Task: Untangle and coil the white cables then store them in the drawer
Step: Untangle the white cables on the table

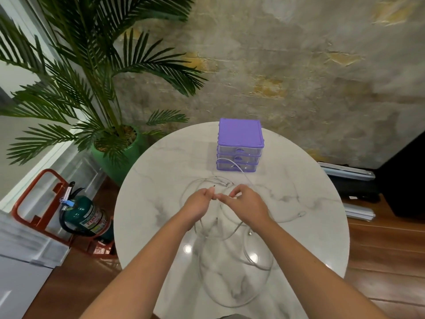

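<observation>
Both the left hand and right hand pinch the cables mid-surface (loops trailing toward the near edge), the drawers straight beyond at the far edge.

Round marble table; potted palm in green pot, green fire extinguisher in red stand, left

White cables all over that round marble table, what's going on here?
A person is untangling the white cables on the round marble table. The left hand and right hand meet over the middle of the tangle, each pinching cable. Loose loops lie spread across the tabletop, nothing coiled yet. The purple drawer unit stands at the far edge; its bottom drawer looks slightly pulled out, with one cable trailing over its front.
</observation>
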